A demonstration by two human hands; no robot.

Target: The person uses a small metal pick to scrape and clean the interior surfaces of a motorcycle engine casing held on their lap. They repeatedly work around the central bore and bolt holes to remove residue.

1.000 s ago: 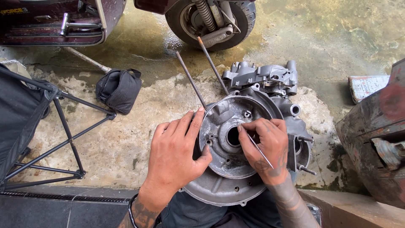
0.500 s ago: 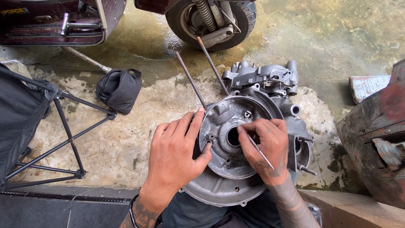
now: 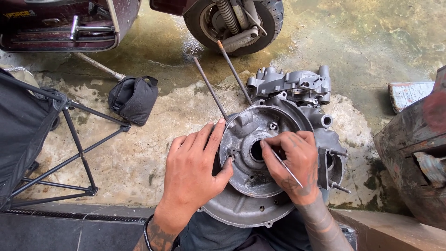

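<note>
1. The engine crankcase (image 3: 274, 153) lies flat on the wet concrete floor (image 3: 139, 153), its round recessed face up, just in front of the person's knees.
2. The left hand (image 3: 195, 172) rests spread and open on the casing's left rim, gripping nothing, thumb hooked inside the recess to steady it.
3. The right hand (image 3: 292, 162) pinches a thin metal pick (image 3: 285, 166) like a pen, its tip hidden at the central bore (image 3: 256, 149).
4. The step in hand looks like probing or picking at the bore's edge.
5. The next move calls for a steady casing and fine, light tip pressure.
</note>
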